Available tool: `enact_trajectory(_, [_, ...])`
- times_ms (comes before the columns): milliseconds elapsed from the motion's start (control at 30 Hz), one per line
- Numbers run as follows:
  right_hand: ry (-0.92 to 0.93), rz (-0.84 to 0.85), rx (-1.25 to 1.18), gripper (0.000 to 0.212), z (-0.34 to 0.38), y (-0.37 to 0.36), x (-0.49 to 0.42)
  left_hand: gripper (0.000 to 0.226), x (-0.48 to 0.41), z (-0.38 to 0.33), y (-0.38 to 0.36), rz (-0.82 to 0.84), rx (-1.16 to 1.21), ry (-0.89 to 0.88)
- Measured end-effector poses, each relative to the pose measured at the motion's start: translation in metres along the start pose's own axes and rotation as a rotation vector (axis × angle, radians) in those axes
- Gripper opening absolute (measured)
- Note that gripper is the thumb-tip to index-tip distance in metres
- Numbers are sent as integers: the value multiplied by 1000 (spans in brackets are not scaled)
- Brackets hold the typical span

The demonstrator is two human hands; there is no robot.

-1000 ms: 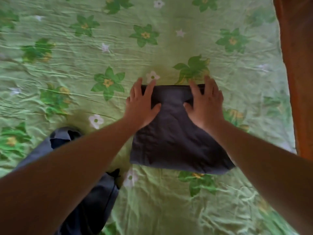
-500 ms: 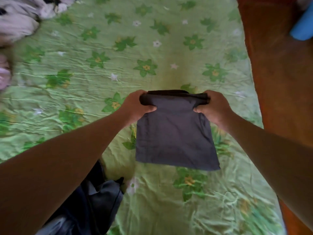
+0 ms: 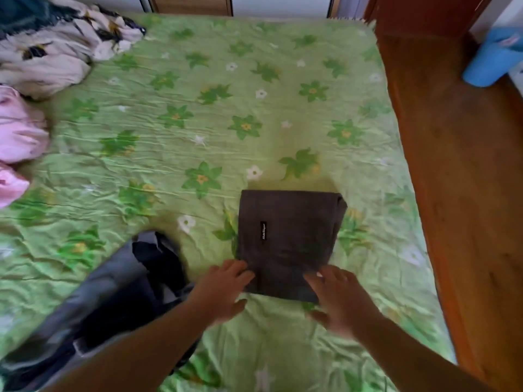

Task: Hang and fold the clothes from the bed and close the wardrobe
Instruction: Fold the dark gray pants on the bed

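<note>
Open green floral bedsheet point(image 3: 198, 80) lay beyond the folded dark garment point(image 3: 288, 241), free to the bed's far edge. A crumpled dark grey garment point(image 3: 119, 287) crowded my left hand point(image 3: 223, 290) from the left. Cream patterned clothes point(image 3: 56, 52) and pink clothes point(image 3: 19, 128) blocked the far left corner. Right of my right hand point(image 3: 336, 298), bare sheet ran to a brown wooden surface point(image 3: 452, 165).

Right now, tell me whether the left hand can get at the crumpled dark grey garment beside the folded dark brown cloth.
Probably yes. The left hand rests open on the near edge of the folded dark brown cloth, and the crumpled dark grey garment lies just beside its forearm, nothing between.
</note>
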State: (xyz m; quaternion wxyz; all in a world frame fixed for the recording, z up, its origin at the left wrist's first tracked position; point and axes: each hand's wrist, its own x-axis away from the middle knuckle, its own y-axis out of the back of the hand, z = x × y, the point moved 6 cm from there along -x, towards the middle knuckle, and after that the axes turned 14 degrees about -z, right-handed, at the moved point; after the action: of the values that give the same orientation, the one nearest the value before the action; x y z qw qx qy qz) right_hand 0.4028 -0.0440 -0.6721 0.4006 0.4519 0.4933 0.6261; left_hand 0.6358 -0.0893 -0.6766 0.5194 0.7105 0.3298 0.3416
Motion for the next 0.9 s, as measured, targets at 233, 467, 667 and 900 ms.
enact_trajectory(233, [-176,-280,-112,50,0,-23,-12,50,-27,-5,-24,-345,103,162])
enact_trajectory(467, [-174,-313,55,71,-18,-50,-98,65,-94,8,-58,-386,-84,203])
enact_trajectory(667, [-247,-349,49,77,-40,-97,-134,73,-122,37,-94,-374,-125,255])
enact_trajectory(900, [-338,-391,-26,75,-52,-69,-151,70,-138,42,-70,-412,-53,272])
